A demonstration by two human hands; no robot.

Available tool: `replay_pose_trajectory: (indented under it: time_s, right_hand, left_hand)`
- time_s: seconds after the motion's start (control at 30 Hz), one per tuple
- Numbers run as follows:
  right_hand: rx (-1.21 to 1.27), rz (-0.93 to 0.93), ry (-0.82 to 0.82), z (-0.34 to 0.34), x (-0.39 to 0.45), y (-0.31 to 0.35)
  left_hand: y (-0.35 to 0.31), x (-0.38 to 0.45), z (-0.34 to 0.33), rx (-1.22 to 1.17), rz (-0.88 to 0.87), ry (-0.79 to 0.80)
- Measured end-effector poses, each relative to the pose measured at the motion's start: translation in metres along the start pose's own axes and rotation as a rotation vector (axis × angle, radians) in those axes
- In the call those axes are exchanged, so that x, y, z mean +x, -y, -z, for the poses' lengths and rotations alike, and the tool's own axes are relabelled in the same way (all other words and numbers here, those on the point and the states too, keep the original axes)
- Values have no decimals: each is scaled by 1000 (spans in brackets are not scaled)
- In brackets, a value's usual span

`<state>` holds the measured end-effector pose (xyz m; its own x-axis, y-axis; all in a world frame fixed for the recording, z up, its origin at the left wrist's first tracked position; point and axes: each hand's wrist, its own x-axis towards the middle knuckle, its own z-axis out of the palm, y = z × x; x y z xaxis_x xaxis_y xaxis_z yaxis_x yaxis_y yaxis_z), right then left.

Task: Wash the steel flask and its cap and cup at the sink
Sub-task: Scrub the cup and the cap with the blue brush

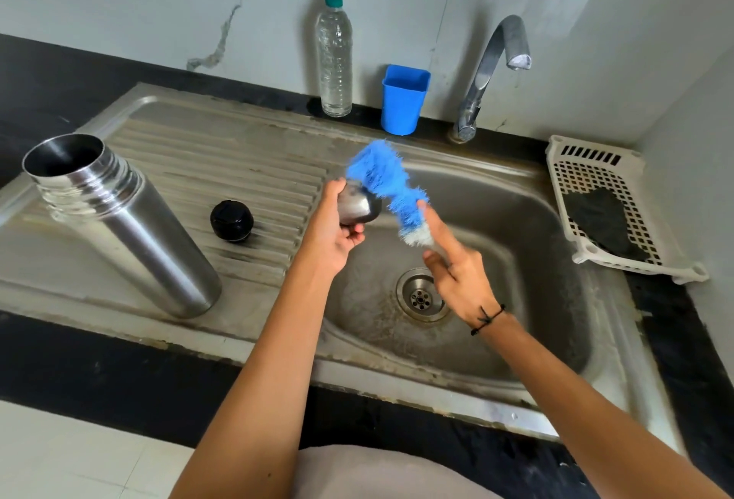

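Held over the sink (556,197), the steel cup (357,206) is gripped by the left hand (333,238); a blue brush (383,185) is pinched by the right hand (456,272), one finger pointing. Flask (119,220) and cap (231,220) are left beside it. The wet cup could be dropped.

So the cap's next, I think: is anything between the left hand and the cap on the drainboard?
Nothing stands between them, but the left hand grips the cup. The cap sits alone on the drainboard.
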<state>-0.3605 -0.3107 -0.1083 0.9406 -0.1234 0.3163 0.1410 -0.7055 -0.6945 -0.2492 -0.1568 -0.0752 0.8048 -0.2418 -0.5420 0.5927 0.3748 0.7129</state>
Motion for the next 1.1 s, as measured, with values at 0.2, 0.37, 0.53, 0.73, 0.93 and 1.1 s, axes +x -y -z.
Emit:
replay_pose_trajectory:
  time_s: [0.2, 0.37, 0.53, 0.73, 0.93, 1.1]
  right_hand:
    - [7, -186, -7, -3, 4, -9]
    - [34, -74, 15, -2, -5, -1]
    - [-1, -230, 14, 2, 4, -9]
    - [62, -243, 9, 1, 7, 0]
    - [70, -273, 61, -20, 9, -1]
    - [75, -291, 66, -25, 15, -4]
  left_hand:
    - [-1, -2, 7, 16, -53, 121]
    - [-5, -3, 8, -38, -112, 246]
    - [-4, 1, 13, 25, -185, 287]
    - [-5, 13, 22, 194, -270, 29]
    - [-20, 20, 33, 658, -378, -297]
    - [-53, 43, 37, 1257, -485, -367]
